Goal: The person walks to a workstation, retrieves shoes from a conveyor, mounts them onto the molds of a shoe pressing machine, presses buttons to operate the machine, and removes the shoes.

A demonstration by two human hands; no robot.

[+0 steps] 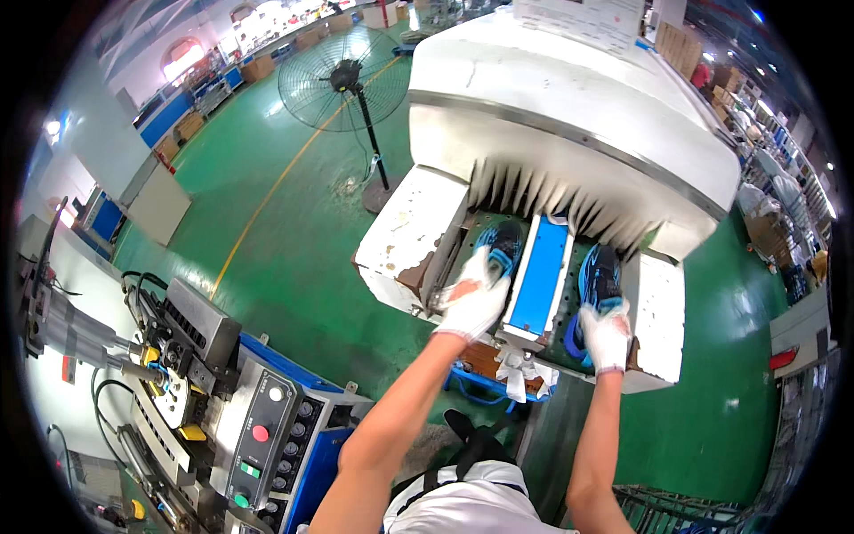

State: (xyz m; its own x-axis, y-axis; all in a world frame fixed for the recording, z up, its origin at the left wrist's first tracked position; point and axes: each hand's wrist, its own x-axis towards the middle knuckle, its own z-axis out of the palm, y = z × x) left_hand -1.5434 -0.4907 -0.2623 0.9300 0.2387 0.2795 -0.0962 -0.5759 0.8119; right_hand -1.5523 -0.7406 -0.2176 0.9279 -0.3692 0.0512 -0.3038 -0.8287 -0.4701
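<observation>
"What stands out first?"
"The white machine (569,133). Across its opening hangs a strip curtain (509,185), and a blue-topped divider (540,276) splits its bed (464,265)."

"And the hands?"
"Both gloved and occupied. The left hand (476,298) is closed round the near end of the left shoe (503,240); the right hand (607,336) grips the near end of the right shoe (601,271)."

"How far along is that?"
"Partway, I'd judge. Each shoe lies on the bed, one either side of the divider, far end toward the strip curtain. Not yet done: neither is released, neither is wholly past the strips. Whether they touch, I can't tell."
</observation>
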